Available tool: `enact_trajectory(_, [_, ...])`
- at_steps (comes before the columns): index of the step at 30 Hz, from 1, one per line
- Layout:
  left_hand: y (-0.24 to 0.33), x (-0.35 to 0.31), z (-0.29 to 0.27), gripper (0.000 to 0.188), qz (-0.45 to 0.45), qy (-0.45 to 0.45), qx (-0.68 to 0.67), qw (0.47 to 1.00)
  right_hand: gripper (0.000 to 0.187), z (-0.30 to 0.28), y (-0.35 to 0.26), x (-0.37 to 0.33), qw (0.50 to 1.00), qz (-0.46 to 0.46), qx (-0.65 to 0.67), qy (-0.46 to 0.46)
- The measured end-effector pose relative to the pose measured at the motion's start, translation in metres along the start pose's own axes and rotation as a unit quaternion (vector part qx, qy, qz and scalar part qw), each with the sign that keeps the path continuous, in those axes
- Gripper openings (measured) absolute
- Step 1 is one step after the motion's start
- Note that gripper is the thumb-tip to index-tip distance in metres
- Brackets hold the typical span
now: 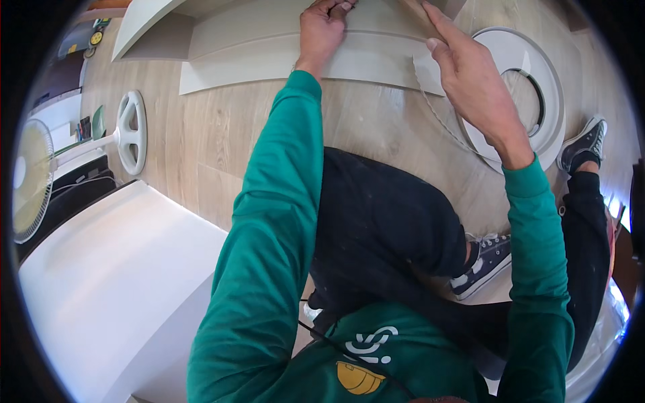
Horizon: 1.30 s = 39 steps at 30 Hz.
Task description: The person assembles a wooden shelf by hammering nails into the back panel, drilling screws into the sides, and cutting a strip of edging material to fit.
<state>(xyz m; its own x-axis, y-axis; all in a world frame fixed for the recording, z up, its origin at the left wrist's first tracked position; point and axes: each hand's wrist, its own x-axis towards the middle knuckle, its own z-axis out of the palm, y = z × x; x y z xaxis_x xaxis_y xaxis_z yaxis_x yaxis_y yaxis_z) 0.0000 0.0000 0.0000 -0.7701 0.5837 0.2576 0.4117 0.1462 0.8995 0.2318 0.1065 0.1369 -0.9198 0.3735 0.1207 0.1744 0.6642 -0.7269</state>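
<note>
Beige and flat, the long panel point(282, 57) lies across the upper middle of the frame on the pale wood floor point(376, 127). Left hand point(321, 30) presses curled fingers onto its top edge; right hand point(474, 80) rests loosely open at its right end, beside a white round fan base point(547, 74).

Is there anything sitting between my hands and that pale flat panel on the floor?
Nothing visible does. The left hand and right hand already rest on the pale panel. The round white ring lies to the right.
</note>
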Motion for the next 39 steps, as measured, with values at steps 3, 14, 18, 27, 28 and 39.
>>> enact_trajectory(3, [0.006, -0.001, -0.003, 0.024, 0.014, 0.002, 0.015, 1.000, 0.048, -0.001, -0.004, -0.002, 0.999, -0.027, 0.007, 0.019])
enact_trajectory(14, [-0.005, 0.003, 0.000, 0.025, 0.138, -0.003, 0.176, 0.975, 0.047, 0.002, 0.024, 0.001, 1.000, 0.000, 0.006, 0.029])
enact_trajectory(18, [-0.003, 0.006, 0.003, 0.024, 0.146, -0.007, 0.192, 0.970, 0.047, 0.007, 0.037, 0.002, 0.998, -0.037, 0.028, 0.053])
enact_trajectory(27, [-0.011, 0.006, 0.007, 0.023, 0.182, 0.022, 0.229, 0.956, 0.045, 0.015, 0.032, 0.011, 0.994, -0.092, 0.025, 0.060])
enact_trajectory(28, [-0.012, 0.006, 0.008, 0.023, 0.183, 0.022, 0.223, 0.957, 0.045, 0.017, 0.029, 0.011, 0.994, -0.090, 0.024, 0.064])
enact_trajectory(39, [-0.014, 0.007, 0.011, 0.023, 0.189, 0.026, 0.251, 0.949, 0.047, 0.028, 0.025, 0.011, 0.997, -0.047, -0.043, 0.040])
